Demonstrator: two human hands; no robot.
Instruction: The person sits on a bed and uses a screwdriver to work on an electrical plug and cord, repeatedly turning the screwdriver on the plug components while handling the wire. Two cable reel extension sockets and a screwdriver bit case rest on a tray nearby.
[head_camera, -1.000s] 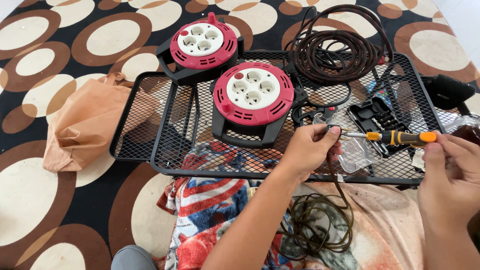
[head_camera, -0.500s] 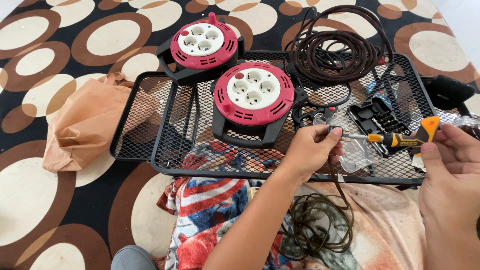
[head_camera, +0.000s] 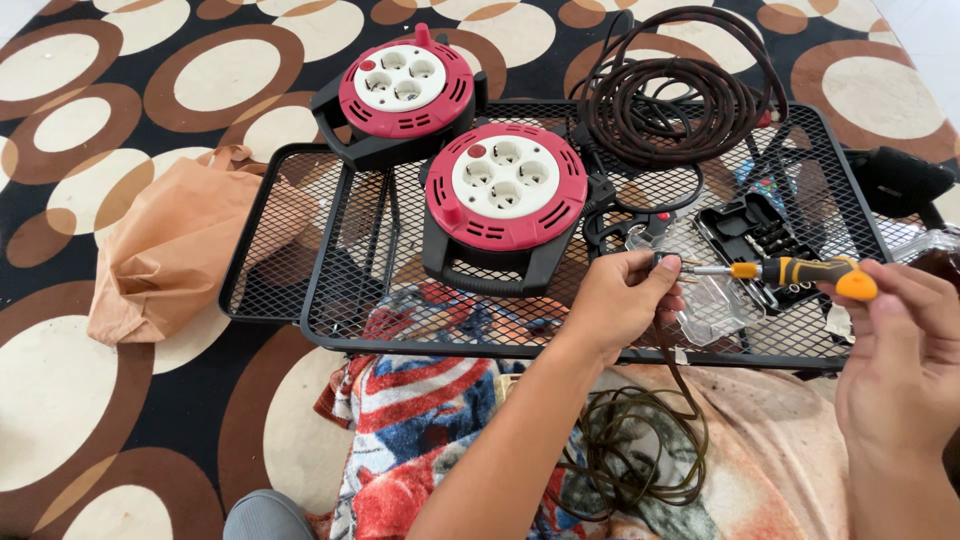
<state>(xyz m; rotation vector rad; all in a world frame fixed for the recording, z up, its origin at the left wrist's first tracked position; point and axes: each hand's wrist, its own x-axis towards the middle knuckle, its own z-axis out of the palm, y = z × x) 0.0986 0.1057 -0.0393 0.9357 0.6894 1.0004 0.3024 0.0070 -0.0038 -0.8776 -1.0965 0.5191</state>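
My left hand (head_camera: 622, 300) pinches the end of a dark olive cable (head_camera: 640, 450) over the black mesh table (head_camera: 330, 260); the cable drops into a loose coil on my lap. My right hand (head_camera: 900, 350) grips the orange and black handle of a screwdriver (head_camera: 790, 272). The screwdriver lies level, and its tip meets the cable end at my left fingers. A clear plastic case (head_camera: 715, 300) lies under the shaft.
Two red and white cable reels with black frames stand on the table, one in the middle (head_camera: 505, 195) and one at the back (head_camera: 405, 90). A coil of dark cable (head_camera: 680, 100), a black bit box (head_camera: 755, 235) and a tan bag (head_camera: 165, 255) lie around.
My right hand turned the screwdriver handle; its orange end rose, then came back down level. My left hand stayed at the cable end.
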